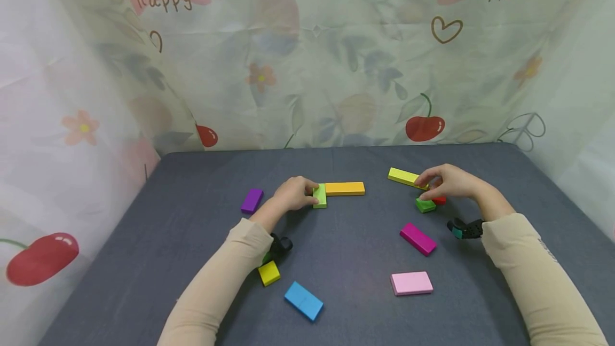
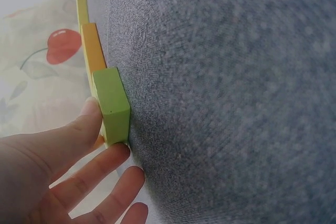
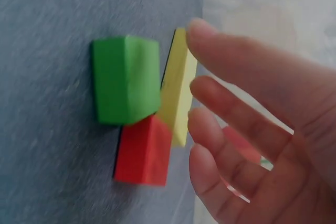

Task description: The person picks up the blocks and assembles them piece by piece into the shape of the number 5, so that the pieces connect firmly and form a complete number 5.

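Observation:
A light green block [image 1: 320, 196] lies on the dark table, and my left hand [image 1: 295, 194] pinches it between thumb and forefinger. Its side meets the left end of a long orange block [image 1: 345, 189]. Over at the right, my right hand [image 1: 450, 181] hovers with loosely bent fingers, holding nothing. Beneath and beside that hand are a long yellow block [image 1: 403, 177], a green block [image 3: 126, 80] and a red block [image 3: 143, 150]. The right wrist view has the green and red blocks close together, the yellow one just behind them.
A purple block [image 1: 252, 201] lies left of my left hand. Nearer the front are a yellow square block [image 1: 269, 273], a blue block [image 1: 304, 301], a magenta block [image 1: 418, 239] and a pink block [image 1: 411, 283]. A printed curtain [image 1: 317, 57] hangs behind the table.

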`<state>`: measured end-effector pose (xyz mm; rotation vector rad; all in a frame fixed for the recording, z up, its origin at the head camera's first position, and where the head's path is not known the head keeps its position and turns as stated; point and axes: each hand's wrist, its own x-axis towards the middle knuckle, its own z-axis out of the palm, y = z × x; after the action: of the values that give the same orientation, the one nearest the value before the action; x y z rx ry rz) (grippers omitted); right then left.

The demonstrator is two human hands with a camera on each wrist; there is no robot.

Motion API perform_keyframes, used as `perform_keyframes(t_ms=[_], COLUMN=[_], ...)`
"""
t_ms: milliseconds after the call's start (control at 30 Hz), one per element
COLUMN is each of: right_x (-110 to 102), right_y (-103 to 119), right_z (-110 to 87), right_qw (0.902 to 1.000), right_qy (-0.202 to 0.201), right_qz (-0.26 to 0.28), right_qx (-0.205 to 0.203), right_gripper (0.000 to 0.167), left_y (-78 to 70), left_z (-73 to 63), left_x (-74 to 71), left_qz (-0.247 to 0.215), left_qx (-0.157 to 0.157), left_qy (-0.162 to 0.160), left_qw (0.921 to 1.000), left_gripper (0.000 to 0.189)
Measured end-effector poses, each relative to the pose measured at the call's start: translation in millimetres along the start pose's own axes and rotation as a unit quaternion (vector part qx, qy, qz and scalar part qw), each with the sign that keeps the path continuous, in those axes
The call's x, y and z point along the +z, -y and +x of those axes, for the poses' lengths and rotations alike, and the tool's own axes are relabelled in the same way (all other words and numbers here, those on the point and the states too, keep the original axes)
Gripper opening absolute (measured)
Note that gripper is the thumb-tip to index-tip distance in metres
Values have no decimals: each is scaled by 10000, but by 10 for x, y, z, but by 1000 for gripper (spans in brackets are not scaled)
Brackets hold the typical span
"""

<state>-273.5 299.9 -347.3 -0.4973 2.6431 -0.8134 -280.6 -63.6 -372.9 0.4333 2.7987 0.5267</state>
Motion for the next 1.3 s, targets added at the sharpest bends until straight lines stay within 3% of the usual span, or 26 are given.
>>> perform_keyframes(t_ms=[167, 500, 867, 1300], right_x=[3, 68, 109, 136], right_y=[-77, -143, -129, 30], right_z=[-52, -34, 7, 116], right_qw=[9992, 9978, 9987, 9992], right_qy=[350, 643, 440, 211], right_qz=[196, 162, -209, -148], right_qx=[24, -95, -137, -314], right_gripper=[47, 43, 35, 36], left_y=[4, -2, -9, -14], left_z=[1, 3, -15, -24], left_x=[0, 7, 0, -26], left_qz=[3, -13, -4, 8], left_qx=[31, 56, 49, 31], left_qy=[2, 8, -18, 47], left_qw=[10000, 10000, 10000, 10000], left_gripper=[45, 45, 45, 44])
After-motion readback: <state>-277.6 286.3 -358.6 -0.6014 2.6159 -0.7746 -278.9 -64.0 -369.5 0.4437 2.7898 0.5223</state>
